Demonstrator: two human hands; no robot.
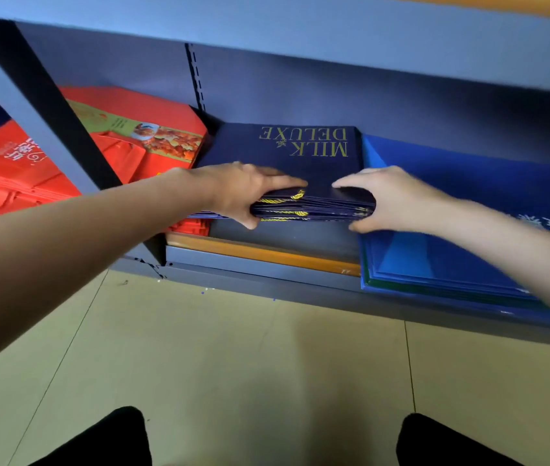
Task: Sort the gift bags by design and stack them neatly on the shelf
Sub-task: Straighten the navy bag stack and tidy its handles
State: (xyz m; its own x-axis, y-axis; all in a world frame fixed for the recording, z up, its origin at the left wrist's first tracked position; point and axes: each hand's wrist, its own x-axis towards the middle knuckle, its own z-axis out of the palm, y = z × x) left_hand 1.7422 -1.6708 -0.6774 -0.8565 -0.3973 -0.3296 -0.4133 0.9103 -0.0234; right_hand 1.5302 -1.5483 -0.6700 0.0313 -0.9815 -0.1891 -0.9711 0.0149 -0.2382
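A stack of flat navy gift bags (287,153) printed "MILK DELUXE" in gold, with yellow rope handles, lies on the bottom shelf (260,267). My left hand (246,193) grips the stack's near left edge, fingers on top and thumb underneath. My right hand (391,200) grips the near right edge the same way. To the right lies a stack of bright blue bags (451,230). Red and orange bags (125,136) are piled to the left.
A grey shelf upright (41,119) crosses in front of the red piles. The shelf above (300,31) overhangs the bags. An orange board (267,253) lies under the navy stack. Beige floor tiles (233,364) and my dark knees are below.
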